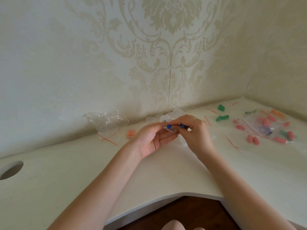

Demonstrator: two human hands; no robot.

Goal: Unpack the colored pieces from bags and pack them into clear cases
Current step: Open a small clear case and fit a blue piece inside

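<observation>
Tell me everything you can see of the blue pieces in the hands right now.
Two blue pieces show, small, rounded and matte. Each shows only as a small blue end, the other at the right hand's fingers. Both are held above the white desk, between the left hand and right hand, seemingly inside a clear case or wrap; which, I cannot tell.

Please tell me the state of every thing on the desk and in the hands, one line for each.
Left hand: grip on the clear case, palm up.
Right hand: grip on a blue piece, at the case.
Clear case: held above the desk, one blue piece inside.
Empty bags: crumpled, lying by the wall.
Orange pair: lying on the desk.
Pink pieces: in bags, lying at the right.
Green pieces: lying on the desk.
</observation>
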